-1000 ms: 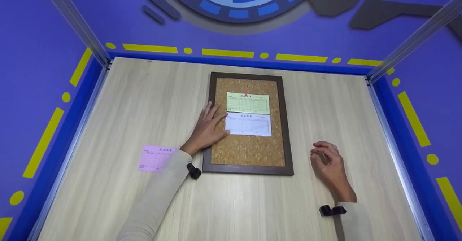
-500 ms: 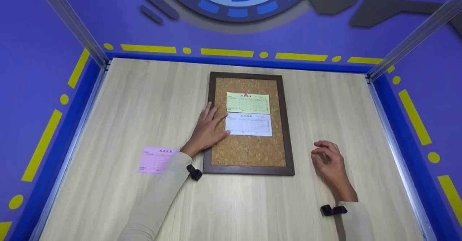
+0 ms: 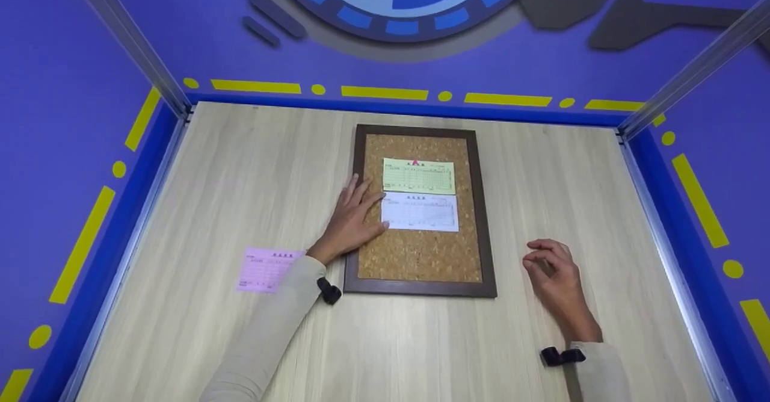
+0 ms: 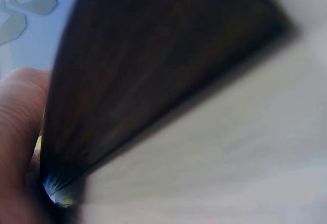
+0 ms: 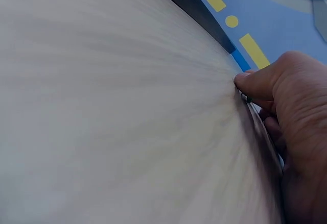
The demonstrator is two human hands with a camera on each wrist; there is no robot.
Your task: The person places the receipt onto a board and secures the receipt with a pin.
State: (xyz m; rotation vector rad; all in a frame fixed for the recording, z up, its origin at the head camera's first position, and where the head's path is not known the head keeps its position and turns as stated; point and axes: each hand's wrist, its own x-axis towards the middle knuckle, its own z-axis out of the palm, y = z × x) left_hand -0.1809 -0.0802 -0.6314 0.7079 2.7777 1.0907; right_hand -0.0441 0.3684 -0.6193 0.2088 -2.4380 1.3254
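Observation:
In the head view a framed cork board (image 3: 421,263) lies on the table. My left hand (image 3: 354,218) rests on its left side, fingers spread, with index fingertip and thumb at the left edge of a white printed slip (image 3: 420,212). Just above that slip, a green slip (image 3: 418,177) is held by a pink pushpin (image 3: 415,162) at its top. Right of the board my right hand (image 3: 556,272) is close over the table, its fingers bent and thumb tip near the index finger. I cannot tell whether a small thing is pinched there. The left wrist view shows mostly dark frame.
A pink printed slip (image 3: 267,269) lies on the table (image 3: 397,348) left of the board, partly covered by the left sleeve (image 3: 264,324). Blue walls with yellow marks (image 3: 385,92) enclose the table at the back and both sides. Each wrist wears a small black camera.
The whole head view has shifted slightly. Both hands keep nearly the same places, the left on the board, the right above the table; the slips have not visibly moved.

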